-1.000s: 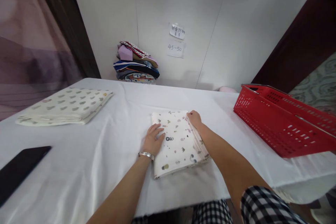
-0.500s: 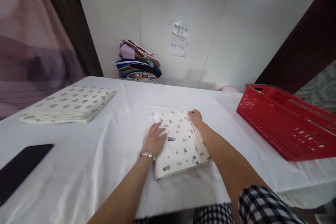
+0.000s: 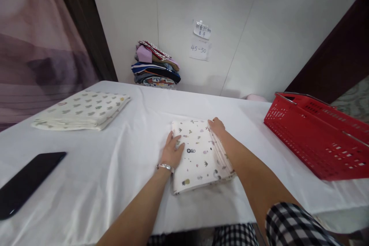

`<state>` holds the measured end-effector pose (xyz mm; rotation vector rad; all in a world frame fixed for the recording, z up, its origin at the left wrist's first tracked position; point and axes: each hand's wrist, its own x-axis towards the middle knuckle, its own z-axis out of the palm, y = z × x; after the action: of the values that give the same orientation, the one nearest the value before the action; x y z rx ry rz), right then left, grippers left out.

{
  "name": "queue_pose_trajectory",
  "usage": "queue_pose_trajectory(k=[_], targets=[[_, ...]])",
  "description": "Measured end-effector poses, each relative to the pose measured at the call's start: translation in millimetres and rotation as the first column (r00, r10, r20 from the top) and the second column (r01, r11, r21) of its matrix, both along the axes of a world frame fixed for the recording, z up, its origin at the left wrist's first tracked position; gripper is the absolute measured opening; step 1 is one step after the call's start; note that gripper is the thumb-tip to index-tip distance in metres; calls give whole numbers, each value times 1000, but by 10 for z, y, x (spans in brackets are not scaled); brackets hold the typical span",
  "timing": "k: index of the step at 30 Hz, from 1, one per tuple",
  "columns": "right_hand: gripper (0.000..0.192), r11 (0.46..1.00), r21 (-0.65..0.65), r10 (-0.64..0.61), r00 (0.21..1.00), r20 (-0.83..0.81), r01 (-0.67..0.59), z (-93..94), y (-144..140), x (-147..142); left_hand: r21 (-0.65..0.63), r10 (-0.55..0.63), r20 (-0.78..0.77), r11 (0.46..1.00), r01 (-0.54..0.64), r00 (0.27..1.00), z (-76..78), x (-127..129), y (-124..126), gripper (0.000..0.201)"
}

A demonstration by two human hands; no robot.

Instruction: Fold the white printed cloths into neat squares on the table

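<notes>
White-clothed table (image 3: 129,123): cloths, phone, basket

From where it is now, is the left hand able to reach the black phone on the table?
Probably yes. The left hand rests flat on the folded cloth, and only bare tablecloth lies between it and the phone. Nothing stands in the way, though the arm would need to stretch well to the left.

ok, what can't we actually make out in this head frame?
- Red basket: its right end is cut off by the frame edge, and its near wall hides the inside.
- Top paper note on the wall: writing too small to read.
- Black flat object: cut off at the left edge.
- Right hand on the folded cloth: fingertips curl over the far corner, grip unclear.
- Left hand: lies flat, palm hidden.
</notes>
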<state>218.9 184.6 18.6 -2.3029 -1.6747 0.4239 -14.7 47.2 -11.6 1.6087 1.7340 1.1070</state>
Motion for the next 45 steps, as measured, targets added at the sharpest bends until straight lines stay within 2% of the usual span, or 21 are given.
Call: queue_pose_trajectory(k=[5, 11, 14, 20, 24, 26, 28, 30, 32, 35, 39, 42, 45], targets=[[40, 996, -85, 25, 1000, 8, -24, 34, 25, -51, 5, 28, 26, 1000, -28, 999, -3, -7, 11, 48], [44, 997, -59, -38, 999, 30, 40, 36, 102, 7, 17, -11, 95, 1000, 9, 995, -49, -6, 29, 51], [47, 997, -56, -58, 998, 37, 60, 21, 161, 101, 17, -60, 78, 998, 59, 995, -59, -4, 27, 52], [46, 997, -70, 24, 999, 42, -21, 14, 181, 199, 43, -101, 10, 994, 100, 995, -42, 5, 22, 48], [54, 998, -46, 40, 997, 65, -37, 80, 39, 150, 46, -93, 3, 995, 92, 996, -5, 11, 16, 45], [58, 994, 17, 105, 986, 131, -108, 89, -113, 81, 42, -94, -3, 995, 94, 996, 9, 14, 13, 46], [61, 958, 76, 250, 936, 246, -276, 58, -300, -4, 44, -97, -9, 994, 97, 995, 16, 16, 13, 46], [59, 897, 57, 397, 855, 333, -438, 3, -478, -80, 49, -100, -11, 994, 100, 995, 16, 18, 14, 45], [56, 871, -11, 464, 815, 347, -491, -36, -600, -136, 43, -105, -12, 994, 105, 994, 13, 19, 18, 44], [59, 886, -46, 448, 826, 343, -461, -10, -650, -225, 20, -103, -10, 994, 103, 995, 7, 16, 24, 42], [67, 876, 31, 453, 843, 291, -481, 91, -566, -427, 36, -103, -16, 994, 104, 995, -4, 10, 33, 38], [69, 865, 41, 478, 848, 231, -499, 82, -453, -529, 38, -109, -12, 993, 109, 994, -8, 7, 34, 38], [73, 911, -14, 406, 890, 207, -412, 0, -315, -490, 16, -116, -32, 993, 116, 993, 2, 7, 25, 37]])
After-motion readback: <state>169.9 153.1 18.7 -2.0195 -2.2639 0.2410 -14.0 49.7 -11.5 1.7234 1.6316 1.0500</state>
